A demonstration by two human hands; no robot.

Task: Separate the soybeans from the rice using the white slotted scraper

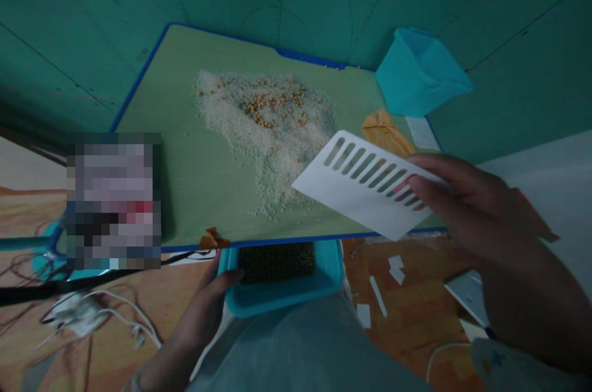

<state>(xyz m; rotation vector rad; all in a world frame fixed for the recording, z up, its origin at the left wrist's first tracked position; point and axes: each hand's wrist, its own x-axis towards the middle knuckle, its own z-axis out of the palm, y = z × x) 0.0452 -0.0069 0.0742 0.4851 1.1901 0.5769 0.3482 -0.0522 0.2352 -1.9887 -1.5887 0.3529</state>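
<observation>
My right hand (476, 207) pinches one end of a white slotted scraper (319, 179), held tilted over the right part of the table. Its far corner overlaps the edge of a spread heap of white rice-like grains (287, 145); I cannot tell if it touches them. Round yellow beans (263, 111) lie mixed into the heap, densest near its middle. Below the front edge of the table, my left hand (210, 296) grips the left side of a turquoise bin (287, 299), thumb over the rim. Small dark green beans (277, 262) cover the bin's bottom.
A pale green table (198, 195) with a blue edge stands against a green wall. At its back right are a turquoise bin (402, 77) and crumpled orange tape (386, 130). A pixelated block (113, 201) hides the left corner. Cables (134, 312) and paper scraps (395, 269) lie below.
</observation>
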